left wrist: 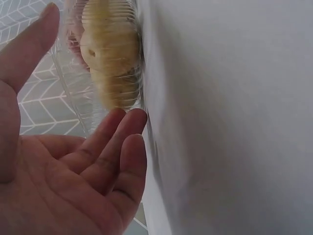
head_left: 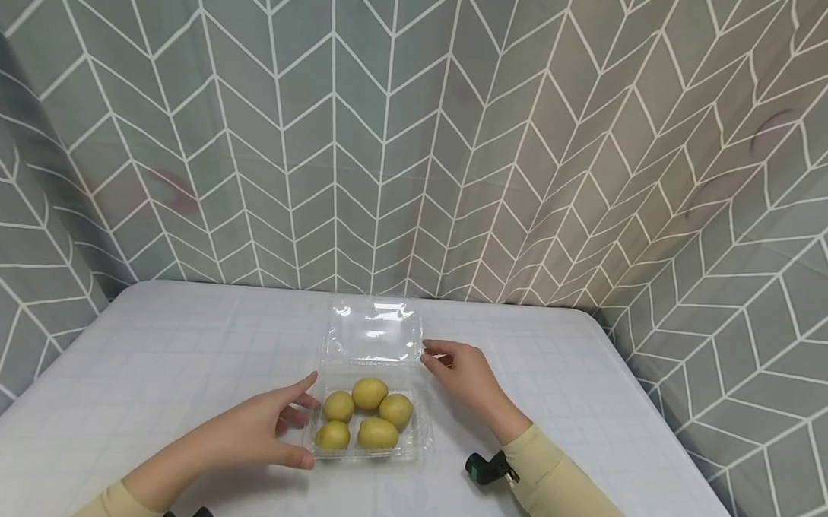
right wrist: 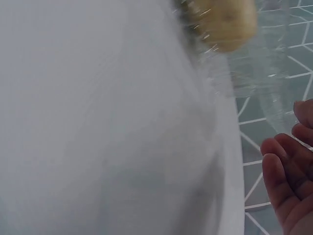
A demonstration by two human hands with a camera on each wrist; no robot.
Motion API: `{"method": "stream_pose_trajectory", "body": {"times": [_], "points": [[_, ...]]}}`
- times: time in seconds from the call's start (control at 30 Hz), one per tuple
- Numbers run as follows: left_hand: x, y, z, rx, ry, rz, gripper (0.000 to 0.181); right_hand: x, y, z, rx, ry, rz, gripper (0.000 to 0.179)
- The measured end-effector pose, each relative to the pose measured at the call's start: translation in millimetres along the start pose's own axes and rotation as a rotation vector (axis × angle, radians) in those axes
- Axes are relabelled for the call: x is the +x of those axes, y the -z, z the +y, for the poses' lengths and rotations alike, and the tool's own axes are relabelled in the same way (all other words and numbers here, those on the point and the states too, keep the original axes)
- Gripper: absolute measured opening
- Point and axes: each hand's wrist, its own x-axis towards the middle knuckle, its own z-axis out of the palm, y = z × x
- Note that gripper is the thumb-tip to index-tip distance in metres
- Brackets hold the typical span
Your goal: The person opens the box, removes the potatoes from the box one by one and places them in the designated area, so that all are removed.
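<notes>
pinching the open lid (head_left: 373,332) with our right hand (head_left: 470,378), we're wanting an even swing; we're holding our left hand (head_left: 263,428) spread beside the fruit container (head_left: 419,434) on the counter (head_left: 178,357), ideally steadying that container.

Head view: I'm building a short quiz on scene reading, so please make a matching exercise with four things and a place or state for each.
1. Lid
2. Left hand
3. Right hand
4. Tray

A. At the lid's right edge
B. Holds five yellow ovals
C. Open
D. At the tray's left side

Pairs: 1-C, 2-D, 3-A, 4-B
</notes>
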Motion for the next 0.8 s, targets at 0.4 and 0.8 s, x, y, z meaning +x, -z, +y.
{"method": "stream_pose_trajectory", "body": {"times": [0.4, 0.8], "points": [[0.2, -2.2, 1.3, 0.012, 0.016, 0.005, 0.117, -13.4, 16.0, -21.6, 0.153, -0.017, -0.003, 0.032], [-0.9, -3.4, 0.4, 0.012, -0.011, 0.011, 0.116, -20.6, 5.0, -29.3, 0.265, 0.078, -0.093, 0.033]]}}
